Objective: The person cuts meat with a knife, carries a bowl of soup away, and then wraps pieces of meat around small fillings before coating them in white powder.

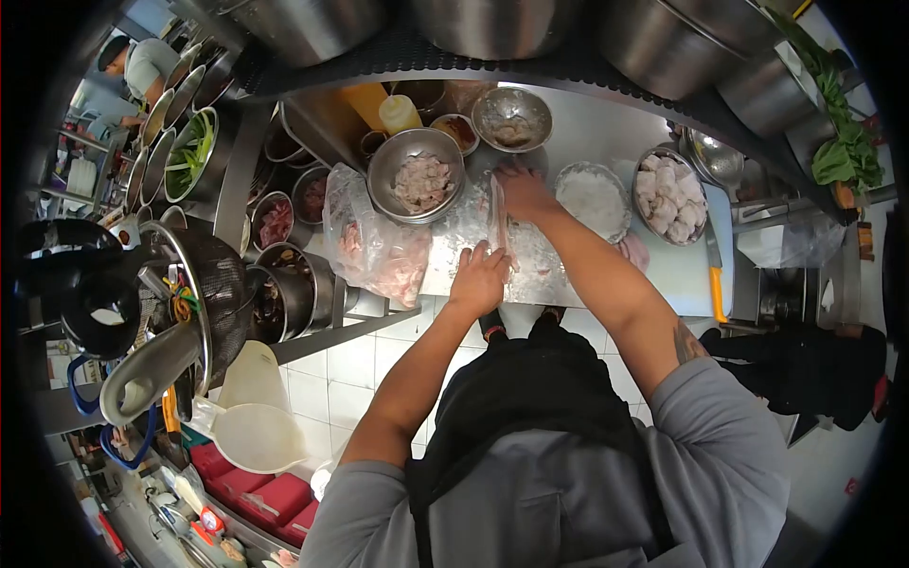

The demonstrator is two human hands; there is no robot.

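While the left hand (478,276) lies flat on the clear plastic sheet (544,260), the right hand (521,192) pinches its fold above the surface (677,275).

Meat bowl (417,175) and bag (374,244) crowd left; board's (677,273) right end lies bare.

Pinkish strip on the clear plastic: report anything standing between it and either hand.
Nothing visible does. The left hand sits at the near end of the pinkish strip and the right hand at its far end, on the clear plastic. The meat bowl and the white-powder bowl stand off to the sides.
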